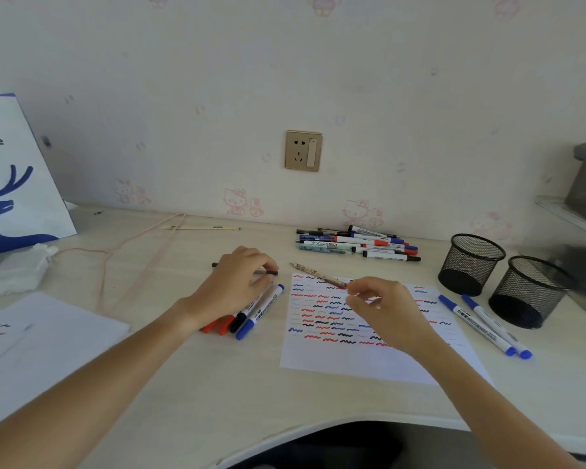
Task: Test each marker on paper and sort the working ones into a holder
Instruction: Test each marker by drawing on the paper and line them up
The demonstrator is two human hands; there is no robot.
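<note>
A sheet of paper [322,355] covered in red, blue and black squiggles lies in the middle of the desk. My left hand [234,286] rests palm down, fingers closed on a dark pen [272,272] left of the sheet. Beside that wrist lie a blue marker [263,311], a black marker [239,321] and red markers [217,327]. My right hand [386,309] hovers over the sheet, thumb and index finger apart, at the near end of a patterned pen [315,275]. Two empty black mesh holders [471,257] [530,286] stand at the right.
A pile of several markers and pens [359,245] lies at the back by the wall. Two blue markers [477,324] lie between the sheet and the holders. At the left are a paper bag [14,184], a tissue wad [17,270], a pink cord [132,247] and more paper [48,336].
</note>
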